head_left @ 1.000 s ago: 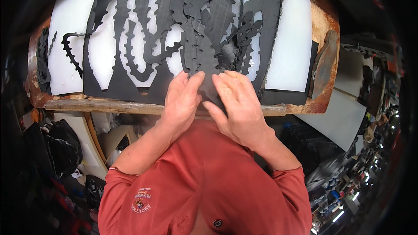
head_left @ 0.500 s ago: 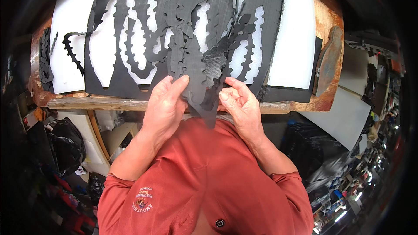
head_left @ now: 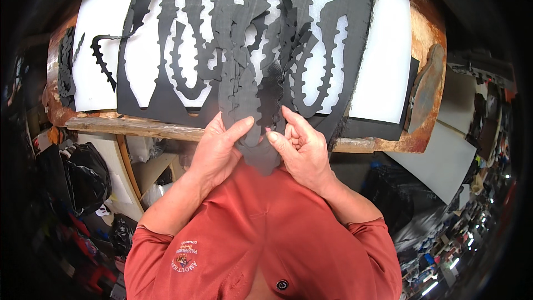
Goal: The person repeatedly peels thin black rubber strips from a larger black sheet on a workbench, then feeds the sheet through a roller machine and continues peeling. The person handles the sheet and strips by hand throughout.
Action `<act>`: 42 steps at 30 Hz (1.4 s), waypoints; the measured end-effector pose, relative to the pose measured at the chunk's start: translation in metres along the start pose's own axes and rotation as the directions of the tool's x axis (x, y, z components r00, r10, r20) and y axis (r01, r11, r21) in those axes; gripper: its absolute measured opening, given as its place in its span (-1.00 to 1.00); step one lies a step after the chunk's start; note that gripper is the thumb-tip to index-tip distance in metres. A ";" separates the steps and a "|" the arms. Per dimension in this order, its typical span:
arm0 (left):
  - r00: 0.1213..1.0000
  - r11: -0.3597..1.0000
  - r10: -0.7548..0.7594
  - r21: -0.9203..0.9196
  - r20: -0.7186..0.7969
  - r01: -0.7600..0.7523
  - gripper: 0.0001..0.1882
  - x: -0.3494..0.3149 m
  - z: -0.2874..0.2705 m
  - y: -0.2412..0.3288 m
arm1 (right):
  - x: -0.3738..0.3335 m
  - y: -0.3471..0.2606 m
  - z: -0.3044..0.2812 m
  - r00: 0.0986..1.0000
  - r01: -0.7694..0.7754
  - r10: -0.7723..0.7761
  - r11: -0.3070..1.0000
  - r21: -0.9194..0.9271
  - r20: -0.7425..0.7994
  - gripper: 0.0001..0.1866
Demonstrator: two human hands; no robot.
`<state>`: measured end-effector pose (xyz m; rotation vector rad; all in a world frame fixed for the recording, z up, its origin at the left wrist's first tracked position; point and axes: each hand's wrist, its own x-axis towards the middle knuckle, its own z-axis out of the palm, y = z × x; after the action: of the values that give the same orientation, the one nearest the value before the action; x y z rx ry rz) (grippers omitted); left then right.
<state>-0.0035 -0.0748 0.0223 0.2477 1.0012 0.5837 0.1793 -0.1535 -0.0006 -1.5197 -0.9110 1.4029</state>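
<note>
Dark grey notched sole-shaped pieces [head_left: 240,97], cut from thin sheet, overlap between my hands at the table's front edge. My left hand [head_left: 218,147] is closed round their left side, thumb lying on top. On the other side, my right hand [head_left: 304,147] has its thumb and forefinger at the edge of a darker textured piece [head_left: 271,91], its other fingers curled. The tips of the pieces hang toward my shirt. Beneath and beyond lies a large dark sheet [head_left: 355,22] with several notched, curved cutouts, white showing through them.
White sheeting [head_left: 388,50] lies under the dark sheet. A worn sole-shaped board [head_left: 426,89] rests at the table's right end, and a stack of dark pieces [head_left: 66,66] at the left. A wooden rail [head_left: 133,126] runs along the front. Black plastic bags [head_left: 89,178] stand below left.
My right hand has shifted slightly left and down, its thumb now closer to the left thumb. The pieces have fanned differently, and the darker textured one lies flatter. The whole view has shifted slightly.
</note>
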 end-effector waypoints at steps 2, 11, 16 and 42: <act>1.000 1.000 -0.017 -0.011 -0.004 0.017 -0.66 -0.001 0.000 -0.001 | 0.002 -0.004 -0.002 0.998 0.061 -0.060 0.983 -0.175 0.011 -0.43; 0.996 0.996 0.088 0.022 -0.035 -0.087 -0.58 -0.005 0.004 -0.005 | 0.022 -0.016 -0.004 0.943 0.330 -0.314 0.822 -0.465 0.112 -0.45; 0.993 0.993 0.106 0.056 -0.051 -0.103 -0.64 -0.005 0.004 -0.006 | 0.037 -0.023 -0.014 0.939 0.274 -0.331 0.887 -0.373 -0.096 -0.66; 0.937 0.874 0.349 0.352 0.026 -0.335 -0.61 -0.002 -0.015 -0.030 | 0.058 -0.037 0.024 0.873 0.469 -0.460 0.698 -0.541 0.162 -0.79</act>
<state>-0.0069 -0.1018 0.0025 0.7475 1.1054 0.7302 0.1633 -0.0836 0.0120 -1.5284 -1.7032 0.7923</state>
